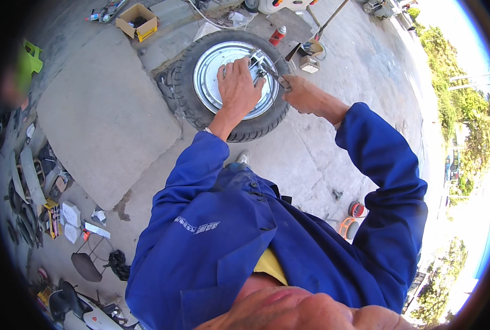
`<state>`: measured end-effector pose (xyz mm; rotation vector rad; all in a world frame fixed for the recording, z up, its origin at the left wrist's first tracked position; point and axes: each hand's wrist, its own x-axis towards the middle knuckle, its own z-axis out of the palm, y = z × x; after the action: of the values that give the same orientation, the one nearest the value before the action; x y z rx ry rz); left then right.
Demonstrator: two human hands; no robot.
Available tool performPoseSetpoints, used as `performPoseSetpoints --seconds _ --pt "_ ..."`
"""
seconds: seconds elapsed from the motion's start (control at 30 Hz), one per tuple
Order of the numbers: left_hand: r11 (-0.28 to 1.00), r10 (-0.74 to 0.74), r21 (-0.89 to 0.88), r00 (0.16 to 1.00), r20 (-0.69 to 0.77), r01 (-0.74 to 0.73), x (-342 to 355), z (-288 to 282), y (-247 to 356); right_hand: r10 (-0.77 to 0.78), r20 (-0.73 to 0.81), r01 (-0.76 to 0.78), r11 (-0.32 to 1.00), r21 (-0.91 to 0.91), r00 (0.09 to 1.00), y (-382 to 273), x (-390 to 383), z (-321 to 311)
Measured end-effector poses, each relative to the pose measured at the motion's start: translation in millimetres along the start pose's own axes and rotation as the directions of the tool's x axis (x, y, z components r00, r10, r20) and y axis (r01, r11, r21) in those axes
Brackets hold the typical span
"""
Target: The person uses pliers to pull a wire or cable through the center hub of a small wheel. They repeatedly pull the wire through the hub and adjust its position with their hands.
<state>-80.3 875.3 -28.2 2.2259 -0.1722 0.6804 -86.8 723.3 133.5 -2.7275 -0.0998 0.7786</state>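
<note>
A black-tyred wheel (187, 102) with a silver metal hub (207, 82) lies on its side on the ground in front of me. On the hub's right half stands a small metal bracket (257, 58) with dark parts near its base. My left hand (239, 91) rests over the hub beside the bracket, fingers stretched out and the thumb apart. My right hand (306, 96) is closed round the handle of a dark metal hand tool (282, 82), whose exact kind I cannot make out. The tool's far end reaches to the bracket's base, where details are too small to tell.
A red can (278, 36) stands just beyond the tyre, near a small box (309, 64). An open cardboard box (137, 22) is at the far left. A large flat sheet (104, 115) covers ground at left. Red and orange round things (357, 209) lie at right.
</note>
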Motion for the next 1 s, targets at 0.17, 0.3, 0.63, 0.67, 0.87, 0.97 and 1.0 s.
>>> performPoseSetpoints --seconds 0.17,0.3,0.63,0.67,0.87,0.97,1.0 --pt "0.999 0.011 -0.040 1.000 0.014 -0.010 0.8 -2.5 4.4 -0.132 -0.106 0.124 0.990 -0.073 0.986 37.3 3.1 10.2" --pt "0.999 0.013 -0.044 0.998 0.064 -0.010 2.4 -8.8 5.0 -0.112 -0.043 0.102 0.978 -0.182 0.993 48.5 9.8 -1.4" --pt "0.986 0.104 -0.134 0.994 0.040 -0.097 33.9 -3.3 -23.0 -0.212 0.056 0.219 0.937 -0.273 0.976 56.8 24.7 -32.9" --pt "0.982 0.090 -0.173 0.995 0.052 -0.080 35.2 -2.8 -23.0 -0.229 0.072 0.240 0.930 -0.278 0.971 58.1 27.9 -36.9" --pt "0.971 0.032 -0.239 0.997 0.070 -0.014 33.4 -2.9 -25.2 -0.200 0.111 0.222 0.944 -0.245 0.973 61.4 36.0 -47.6" --pt "0.969 0.009 -0.249 0.998 0.060 0.007 30.6 -1.3 -25.2 -0.210 0.147 0.244 0.931 -0.271 0.967 63.2 38.6 -53.5" --pt "0.967 0.003 -0.254 0.999 0.053 0.010 30.9 -1.1 -24.1 -0.208 0.151 0.243 0.929 -0.280 0.967 64.8 40.6 -54.8"
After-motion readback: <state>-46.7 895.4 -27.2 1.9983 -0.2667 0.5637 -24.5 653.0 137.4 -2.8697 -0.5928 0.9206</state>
